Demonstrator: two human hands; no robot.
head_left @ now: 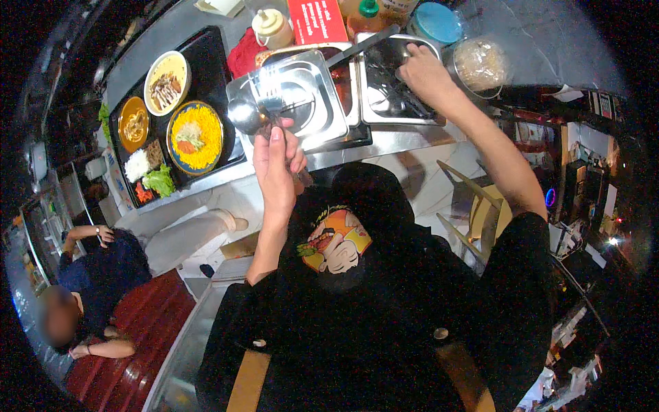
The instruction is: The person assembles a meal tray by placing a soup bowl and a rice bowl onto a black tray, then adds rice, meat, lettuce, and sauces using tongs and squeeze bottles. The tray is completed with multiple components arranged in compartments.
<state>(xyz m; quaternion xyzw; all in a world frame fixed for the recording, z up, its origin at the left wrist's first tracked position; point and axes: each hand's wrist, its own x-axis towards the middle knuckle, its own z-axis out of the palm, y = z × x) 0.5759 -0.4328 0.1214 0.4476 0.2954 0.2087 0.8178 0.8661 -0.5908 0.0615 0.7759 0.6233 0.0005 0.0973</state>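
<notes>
While the left hand [276, 165] grips a metal ladle [248, 115] by its handle, the right hand [423, 72] reaches into a steel pan [395, 82].

Left fingers are clamped round the handle, the ladle bowl hanging just over the near edge of a steel lid [295, 96]. The right hand sits well apart, curled at the pan's far rim; whether it holds anything, I cannot tell. A long handle [364, 44] slants between the two pans. To the left, a dark tray [213, 62] carries a yellow rice plate [195, 136] and two bowls, close to the counter edge. A squeeze bottle [272, 27] and a blue-lidded tub [436, 23] crowd the back; open floor lies below the counter.
</notes>
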